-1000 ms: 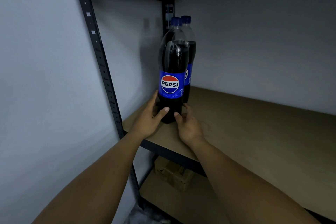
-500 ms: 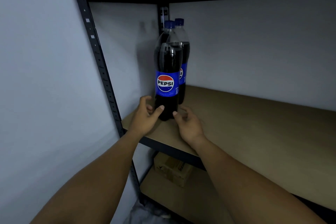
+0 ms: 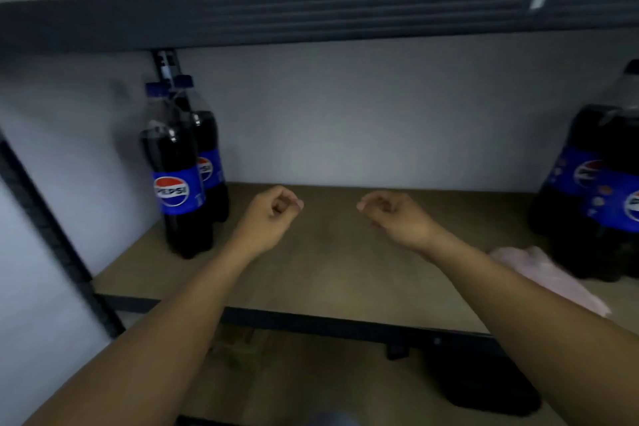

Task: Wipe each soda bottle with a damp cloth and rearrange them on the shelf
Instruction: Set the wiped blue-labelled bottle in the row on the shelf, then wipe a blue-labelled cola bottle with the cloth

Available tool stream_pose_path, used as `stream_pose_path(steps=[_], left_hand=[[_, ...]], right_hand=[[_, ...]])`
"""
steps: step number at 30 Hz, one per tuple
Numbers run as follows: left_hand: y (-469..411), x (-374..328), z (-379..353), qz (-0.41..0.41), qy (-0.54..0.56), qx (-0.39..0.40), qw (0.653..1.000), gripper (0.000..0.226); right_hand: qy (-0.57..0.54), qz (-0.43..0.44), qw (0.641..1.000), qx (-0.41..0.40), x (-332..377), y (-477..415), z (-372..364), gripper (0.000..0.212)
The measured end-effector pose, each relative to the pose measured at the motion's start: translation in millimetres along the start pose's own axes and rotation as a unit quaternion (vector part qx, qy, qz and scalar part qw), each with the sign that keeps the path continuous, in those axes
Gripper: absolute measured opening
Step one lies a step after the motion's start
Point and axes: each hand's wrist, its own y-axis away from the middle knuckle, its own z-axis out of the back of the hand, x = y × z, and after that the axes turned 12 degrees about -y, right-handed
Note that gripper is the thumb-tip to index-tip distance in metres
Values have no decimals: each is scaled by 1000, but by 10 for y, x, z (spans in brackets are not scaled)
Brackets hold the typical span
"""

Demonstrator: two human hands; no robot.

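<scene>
Hovered empty-handed between two groups of bottles.
Held left hand [image 3: 273, 214] and right hand [image 3: 394, 214] above the middle of the shelf [image 3: 328, 273], fingers loosely curled, gripping nothing. Stood two soda bottles [image 3: 176, 183] upright, one before the other, in the back-left corner, likely to start a tidy row; kept further bottles [image 3: 594, 190] at the right edge, pink cloth [image 3: 553, 277] lying just before them, handy for the next wipe.

Dark cola bottles [image 3: 179, 183] with blue caps and blue labels bearing a red, white and blue roundel; pale pink cloth [image 3: 553, 278]; tan shelf board [image 3: 339, 270]; black frame [image 3: 311, 15]
</scene>
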Motion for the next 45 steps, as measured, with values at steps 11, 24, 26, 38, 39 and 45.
stream_pose_path(steps=[11, 24, 26, 38, 39, 45], left_hand=[[-474, -2319, -1934, -147, 103, 155, 972, 12], [-358, -3445, -2968, -146, 226, 295, 917, 73], [-333, -3460, -2996, -137, 242, 298, 913, 78], [-203, -3231, -2886, -226, 233, 244, 914, 101], [-183, -3196, -2868, -231, 233, 229, 917, 100], [-230, -3079, -2388, -246, 212, 178, 929, 104]], right_hand=[[69, -11, 958, -278, -85, 1065, 2471, 10], [-119, -45, 938, -324, -323, 1373, 3112, 66], [-115, -41, 939, -321, -342, 1374, 3160, 68], [40, 11, 970, -238, -231, 1735, 3257, 90], [51, 25, 970, -237, -234, 1737, 3224, 91], [76, 86, 974, -194, -44, 1537, 3057, 95]])
